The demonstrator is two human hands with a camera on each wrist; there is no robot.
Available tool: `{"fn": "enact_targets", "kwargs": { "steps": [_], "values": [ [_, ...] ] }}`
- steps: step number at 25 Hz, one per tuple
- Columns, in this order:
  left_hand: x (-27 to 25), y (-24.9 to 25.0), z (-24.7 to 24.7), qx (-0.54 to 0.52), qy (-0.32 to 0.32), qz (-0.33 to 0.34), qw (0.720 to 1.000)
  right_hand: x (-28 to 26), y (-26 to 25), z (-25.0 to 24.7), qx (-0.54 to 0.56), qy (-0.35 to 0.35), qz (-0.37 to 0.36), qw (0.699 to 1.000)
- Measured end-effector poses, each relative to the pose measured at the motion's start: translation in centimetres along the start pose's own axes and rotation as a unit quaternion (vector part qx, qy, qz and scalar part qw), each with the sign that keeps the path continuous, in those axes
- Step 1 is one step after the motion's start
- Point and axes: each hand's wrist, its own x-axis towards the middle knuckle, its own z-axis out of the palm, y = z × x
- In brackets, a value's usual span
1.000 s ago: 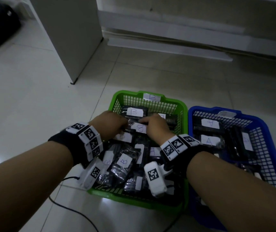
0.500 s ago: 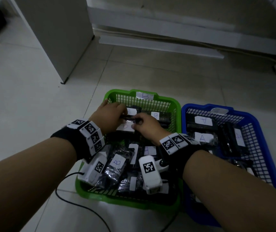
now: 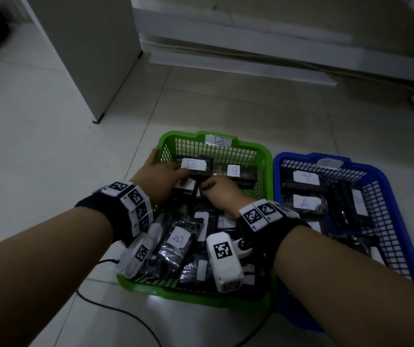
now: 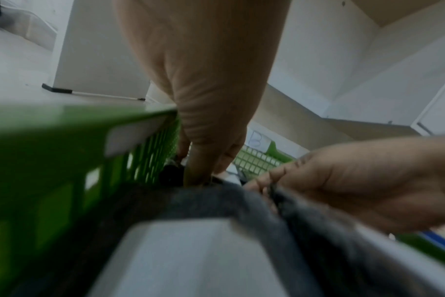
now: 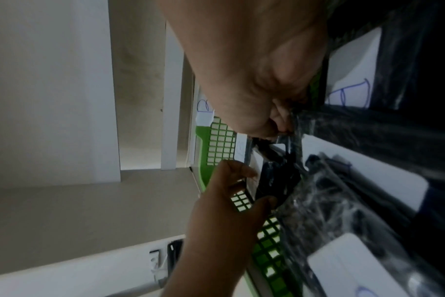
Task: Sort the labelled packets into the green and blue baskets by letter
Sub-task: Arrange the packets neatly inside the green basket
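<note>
Two moulded plastic baskets with open grid walls sit side by side on a glossy pale tiled floor (image 3: pixel 50 146): the green basket (image 3: pixel 263 156) on the left, the blue basket (image 3: pixel 386 176) touching it on the right. Each carries a white paper label on its far rim; the green one's reads B, the blue one's is too blurred to read.

The packets are dark, oblong and wrapped in crinkly, shiny clear film, each with a white paper tag hand-lettered in blue. Those in the green basket show B, as on one packet (image 3: pixel 176 242) near the front; those in the blue basket show A, as on another packet (image 3: pixel 303 204).

Both hands are inside the green basket toward its far left corner. The right hand (image 3: pixel 219 194) pinches the film edge of a dark packet (image 5: pixel 277 176). The left hand (image 3: pixel 162 180) has its fingers and thumb closed on what seems to be that same packet, though blur makes this uncertain. A thin black cable (image 3: pixel 115 309) trails across the floor.
</note>
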Motion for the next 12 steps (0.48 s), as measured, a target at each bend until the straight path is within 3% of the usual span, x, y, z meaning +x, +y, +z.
{"fn": "enact_targets", "kwargs": {
  "steps": [6, 12],
  "values": [
    [0.0, 0.5, 0.0, 0.015, -0.035, -0.055, 0.998, -1.1, 0.3, -2.1, -0.109, -0.079, -0.051, 0.99],
    [-0.5, 1.0, 0.3, 0.005, -0.014, -0.074, 0.997, -2.2, -0.4, -2.3, -0.196, -0.101, -0.074, 0.973]
  ]
}}
